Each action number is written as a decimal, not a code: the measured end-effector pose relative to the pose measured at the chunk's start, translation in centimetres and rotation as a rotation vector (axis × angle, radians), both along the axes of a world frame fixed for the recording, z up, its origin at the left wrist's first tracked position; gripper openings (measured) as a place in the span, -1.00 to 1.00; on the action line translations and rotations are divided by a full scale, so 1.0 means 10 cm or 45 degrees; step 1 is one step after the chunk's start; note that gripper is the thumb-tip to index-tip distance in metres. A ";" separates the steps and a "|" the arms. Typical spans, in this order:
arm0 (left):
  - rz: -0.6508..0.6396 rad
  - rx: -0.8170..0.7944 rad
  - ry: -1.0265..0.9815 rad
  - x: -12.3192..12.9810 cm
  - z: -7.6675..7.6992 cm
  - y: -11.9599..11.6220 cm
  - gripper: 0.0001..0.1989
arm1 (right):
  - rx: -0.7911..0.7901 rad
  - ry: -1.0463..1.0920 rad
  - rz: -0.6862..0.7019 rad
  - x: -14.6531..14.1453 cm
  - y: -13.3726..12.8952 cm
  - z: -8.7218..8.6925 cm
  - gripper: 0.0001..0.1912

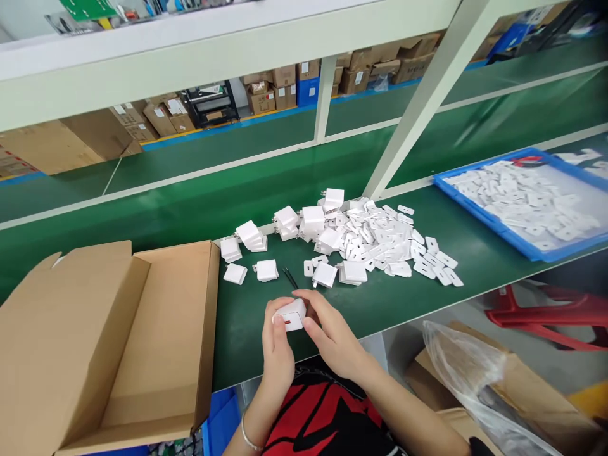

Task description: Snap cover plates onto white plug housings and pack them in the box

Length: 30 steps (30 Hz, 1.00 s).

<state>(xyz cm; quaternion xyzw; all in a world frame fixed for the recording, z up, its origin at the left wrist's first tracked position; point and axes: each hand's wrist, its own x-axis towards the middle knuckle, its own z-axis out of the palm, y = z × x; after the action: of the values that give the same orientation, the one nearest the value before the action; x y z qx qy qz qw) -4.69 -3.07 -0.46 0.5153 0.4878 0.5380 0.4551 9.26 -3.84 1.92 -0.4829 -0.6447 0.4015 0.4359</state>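
A white charger block with a small red mark on its end is held between both hands, just above the front of the green table. My left hand grips its left side, the thumb on the end face. The fingers of my right hand press against its right side. Beyond the hands lie dark tweezers. Single and stacked white chargers stand behind them, with metal prongs showing on some. To their right spreads a heap of flat white plates with small slots.
An open cardboard box lies at the left. A blue-rimmed tray of white plates sits at the right. A white post rises at the table's back edge. Below right are a red stool and a plastic-lined carton.
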 end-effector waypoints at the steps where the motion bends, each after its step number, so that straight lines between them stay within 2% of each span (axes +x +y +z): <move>1: 0.005 0.039 0.031 -0.01 0.01 -0.01 -0.50 | -0.036 0.028 0.032 -0.03 0.02 -0.01 -0.62; 5: 0.008 0.081 0.107 -0.03 0.03 -0.05 -0.56 | -0.132 0.131 0.095 -0.07 0.05 -0.02 -0.61; 8: 0.051 0.094 0.169 -0.05 0.01 -0.04 -0.58 | -0.014 0.092 0.092 -0.06 0.05 -0.06 -0.55; 10: 0.100 0.111 0.254 -0.07 -0.01 -0.03 -0.59 | 0.061 0.015 0.020 -0.04 0.05 -0.10 -0.54; 12: 0.150 0.131 0.361 -0.10 -0.03 -0.01 -0.60 | 0.054 0.011 -0.047 -0.03 0.05 -0.15 -0.56; 14: 0.183 0.138 0.435 -0.12 -0.04 0.01 -0.60 | 0.043 0.111 -0.103 -0.01 0.06 -0.20 -0.61; 18: 0.223 0.141 0.458 -0.14 -0.06 0.05 -0.60 | 0.168 0.236 -0.254 0.00 0.07 -0.25 -0.68; 20: 0.236 0.159 0.469 -0.13 -0.06 0.06 -0.60 | 0.156 0.251 -0.229 -0.03 0.08 -0.25 -0.70; 24: 0.233 0.193 0.450 -0.07 -0.06 0.05 -0.60 | 0.033 0.342 -0.087 -0.13 0.08 -0.24 -0.61; 27: 0.224 0.186 0.376 -0.05 -0.08 0.03 -0.60 | 0.057 0.423 -0.063 -0.18 0.07 -0.24 -0.75; 30: 0.229 0.186 0.370 -0.04 -0.10 0.02 -0.60 | 0.087 0.484 -0.044 -0.18 0.05 -0.26 -0.70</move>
<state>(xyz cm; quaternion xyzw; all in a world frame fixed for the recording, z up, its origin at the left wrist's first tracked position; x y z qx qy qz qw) -5.11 -2.84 -1.42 0.5736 0.5521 0.5304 0.2913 7.46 -3.30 -0.66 -0.3942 -0.5556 0.4557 0.5729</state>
